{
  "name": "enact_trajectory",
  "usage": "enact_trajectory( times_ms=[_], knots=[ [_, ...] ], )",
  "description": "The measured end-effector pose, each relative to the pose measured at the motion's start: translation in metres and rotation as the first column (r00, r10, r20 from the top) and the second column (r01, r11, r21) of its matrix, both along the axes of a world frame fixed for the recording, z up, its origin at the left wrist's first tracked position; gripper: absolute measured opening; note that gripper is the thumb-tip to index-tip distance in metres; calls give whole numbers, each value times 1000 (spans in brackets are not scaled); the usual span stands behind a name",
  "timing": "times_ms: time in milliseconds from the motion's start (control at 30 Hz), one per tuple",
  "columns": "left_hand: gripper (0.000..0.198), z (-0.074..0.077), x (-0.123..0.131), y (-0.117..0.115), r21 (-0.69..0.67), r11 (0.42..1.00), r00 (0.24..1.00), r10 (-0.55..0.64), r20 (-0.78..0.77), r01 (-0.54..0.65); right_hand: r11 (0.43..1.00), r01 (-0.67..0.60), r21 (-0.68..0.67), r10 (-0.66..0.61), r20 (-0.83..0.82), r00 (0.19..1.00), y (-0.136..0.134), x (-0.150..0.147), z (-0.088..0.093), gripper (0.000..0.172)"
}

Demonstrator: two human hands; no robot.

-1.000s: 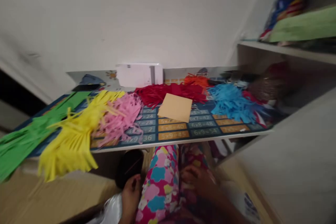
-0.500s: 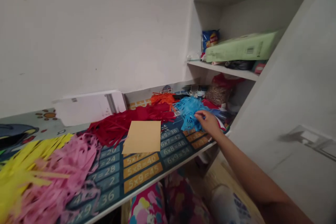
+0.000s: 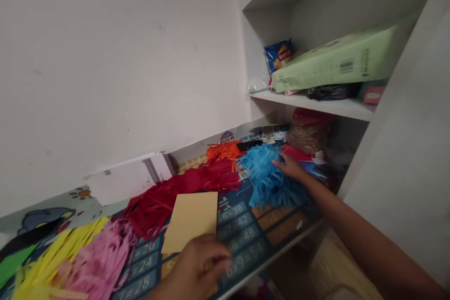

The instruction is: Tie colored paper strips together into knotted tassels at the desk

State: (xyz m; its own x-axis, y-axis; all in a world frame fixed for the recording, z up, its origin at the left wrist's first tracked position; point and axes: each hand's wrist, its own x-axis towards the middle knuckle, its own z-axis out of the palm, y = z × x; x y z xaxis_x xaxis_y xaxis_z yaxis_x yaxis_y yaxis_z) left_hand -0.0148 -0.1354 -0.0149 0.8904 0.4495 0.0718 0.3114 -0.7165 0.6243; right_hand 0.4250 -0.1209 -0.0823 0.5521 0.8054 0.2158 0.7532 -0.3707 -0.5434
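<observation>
My right hand [image 3: 293,169] reaches to the far right of the desk and rests, fingers curled, on the back edge of a heap of blue paper strips [image 3: 267,179]. I cannot see whether it grips any. My left hand [image 3: 197,268] lies near the front edge, fingers bent down onto the near edge of a tan square sheet [image 3: 191,220] and the multiplication-table mat [image 3: 246,234]. Red strips [image 3: 176,192] lie behind the sheet, orange strips [image 3: 225,151] further back.
Pink strips [image 3: 101,262], yellow strips [image 3: 52,272] and a green sheet [image 3: 9,267] fill the left. A white box [image 3: 126,179] leans on the wall. Shelves on the right hold a jar [image 3: 307,133], a green pack [image 3: 337,58] and a chip bag [image 3: 279,54].
The view swung right and up. My right hand rose from my lap to the blue strips and pushed further behind them. My left hand came up onto the tan sheet.
</observation>
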Motion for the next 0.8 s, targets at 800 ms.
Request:
enact_trajectory(
  times_ms=[800],
  knots=[
    [80, -41, 275, 166, 370, 927, 923, 93, -373, 56, 929, -302, -216, 328, 95, 940, -58, -71, 16, 67]
  ],
)
